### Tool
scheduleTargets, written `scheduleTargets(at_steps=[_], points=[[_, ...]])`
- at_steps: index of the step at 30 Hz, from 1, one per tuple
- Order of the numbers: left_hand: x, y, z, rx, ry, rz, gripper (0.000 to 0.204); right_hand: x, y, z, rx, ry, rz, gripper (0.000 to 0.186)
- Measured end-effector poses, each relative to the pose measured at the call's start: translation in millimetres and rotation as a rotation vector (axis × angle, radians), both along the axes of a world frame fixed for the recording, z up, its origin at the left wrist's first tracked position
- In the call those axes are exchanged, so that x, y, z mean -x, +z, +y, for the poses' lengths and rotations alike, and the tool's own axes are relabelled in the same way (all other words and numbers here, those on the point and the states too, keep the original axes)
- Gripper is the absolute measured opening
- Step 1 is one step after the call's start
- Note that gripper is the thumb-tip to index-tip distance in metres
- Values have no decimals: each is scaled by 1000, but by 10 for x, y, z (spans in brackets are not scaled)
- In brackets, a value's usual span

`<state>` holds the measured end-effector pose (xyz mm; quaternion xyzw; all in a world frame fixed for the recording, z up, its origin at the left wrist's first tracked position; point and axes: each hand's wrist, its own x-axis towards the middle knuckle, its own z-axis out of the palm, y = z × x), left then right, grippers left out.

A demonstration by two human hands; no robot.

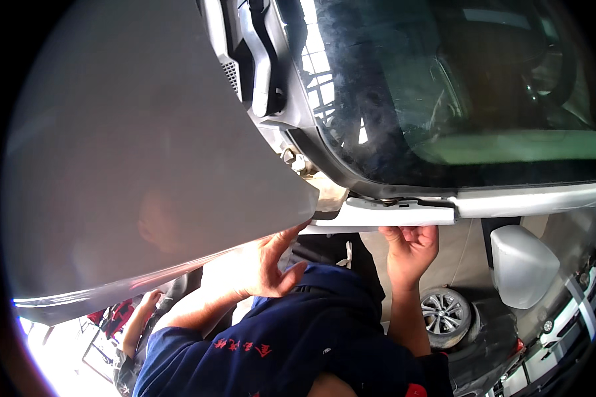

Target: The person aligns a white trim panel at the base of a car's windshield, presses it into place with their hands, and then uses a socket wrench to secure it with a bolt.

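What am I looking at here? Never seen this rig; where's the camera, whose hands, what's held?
No machine: a person's two bare hands, seen from a head-worn fisheye camera looking down, which bends straight edges. It's the only view. Under it is a car: a smooth grey metal hood, a dark glass windshield and a long silver-white body strip. The left hand is at the hood's corner, some fingers hidden. The right hand has its fingertips at the strip's lower edge; how firmly it grips, I can't tell.

a silver-grey car (pixel 146 145), a long white piece (pixel 391 214) against its side, a wiper (pixel 261 66) by the big front window (pixel 457 86), brown floor (pixel 460 255) below
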<state>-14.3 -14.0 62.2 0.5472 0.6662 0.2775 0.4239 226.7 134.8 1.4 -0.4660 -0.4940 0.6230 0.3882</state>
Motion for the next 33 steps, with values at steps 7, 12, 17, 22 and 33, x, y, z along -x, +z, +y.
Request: scheduleTargets(at_steps=[7, 12, 17, 22, 33], points=[[-105, 15, 103, -5, 42, 20, 81, 10, -8, -2, -5, -29, 12, 43], [-239, -84, 156, -103, 178, -25, 65, -31, -39, -11, -19, -4, -31, 42], [-349, -282, 154, -235, 327, 137, 50, 33, 66, 17, 49, -9, 6, 41], [-190, -342, 99, -186, 226, 185, 43, -38, -5, 45, -18, 14, 35, 44], [-28, -642, 192, -38, -31, -33, 41, -81, 11, 37, -35, 77, -13, 47]])
